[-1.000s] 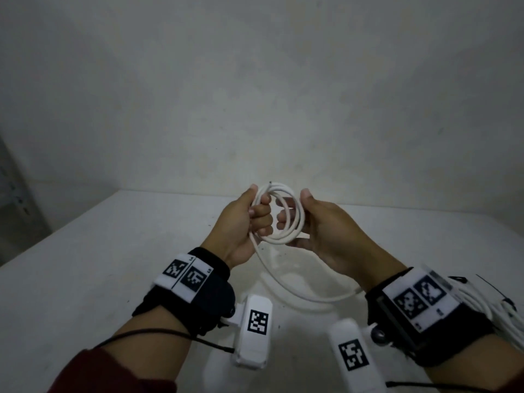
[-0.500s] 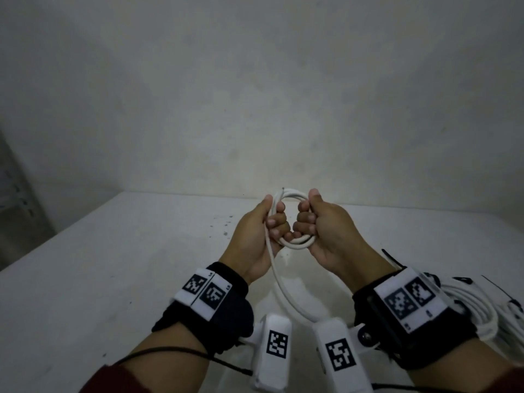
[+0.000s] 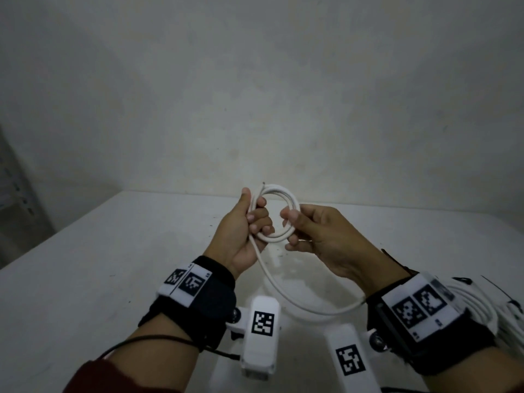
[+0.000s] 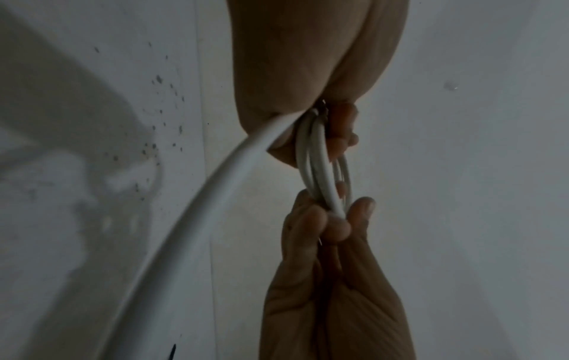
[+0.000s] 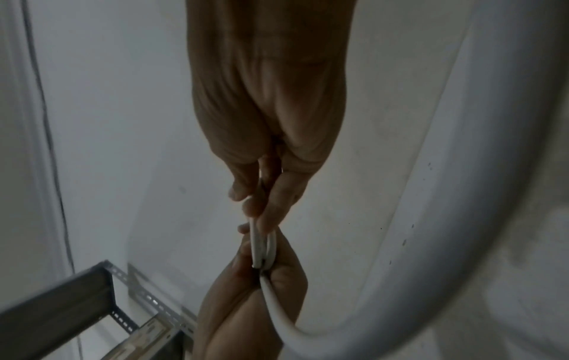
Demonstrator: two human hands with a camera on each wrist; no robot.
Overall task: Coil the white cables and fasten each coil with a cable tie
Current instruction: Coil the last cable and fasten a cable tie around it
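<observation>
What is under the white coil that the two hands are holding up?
Under the coil is the white table, with dark specks on it. A loose length of the same cable hangs from the left hand toward the right wrist. The hands cover part of the table.

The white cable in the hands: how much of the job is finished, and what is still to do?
Done: a few loops of the white cable already form a small coil. In hand: the left hand grips one side, the right hand pinches the other. Left: a loose tail still hangs toward the table; no tie is on this coil. More white cables wait beside the right wrist.
</observation>
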